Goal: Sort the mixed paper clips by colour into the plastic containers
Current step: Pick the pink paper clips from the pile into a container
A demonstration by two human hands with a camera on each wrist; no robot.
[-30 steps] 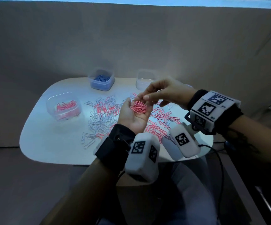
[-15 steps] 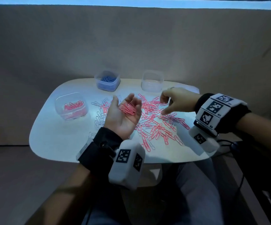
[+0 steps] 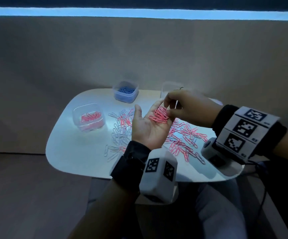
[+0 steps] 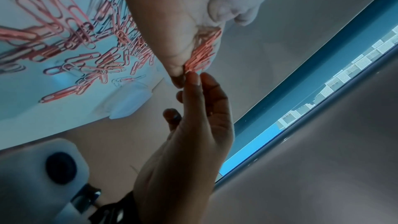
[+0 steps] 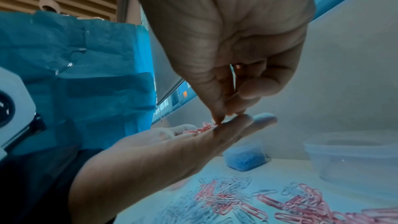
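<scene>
At frame centre the right hand (image 5: 232,43) pinches down onto pink paper clips (image 5: 199,129) lying in the flat left hand (image 5: 163,149); mixed clips (image 5: 269,200) litter the tabletop (image 5: 286,169) below.

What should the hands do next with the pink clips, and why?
Probably the right hand lets go of the clip it is setting onto the pink clips heaped in the flat left hand, then reaches back to the table, where pink clips are still mixed with white ones.
</scene>
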